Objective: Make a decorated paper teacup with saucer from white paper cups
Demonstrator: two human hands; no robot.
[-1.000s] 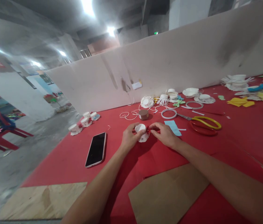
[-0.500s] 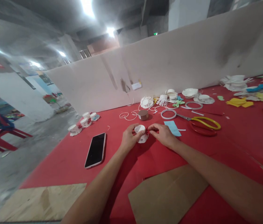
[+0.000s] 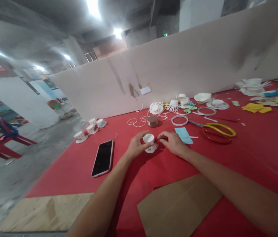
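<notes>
White paper made up the small cup [image 3: 149,138], which the left hand [image 3: 135,148] gripped low over the red bench [image 3: 80,154] while the right hand [image 3: 173,143] pinched a red scrap [image 3: 157,141] against its side. A phone [image 3: 102,158] lay left of the hands, and scissors [image 3: 215,130] lay to their right.

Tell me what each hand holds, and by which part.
The left hand grips the small white paper cup by its side wall; the right hand pinches a small red piece at the cup's right side.
</notes>
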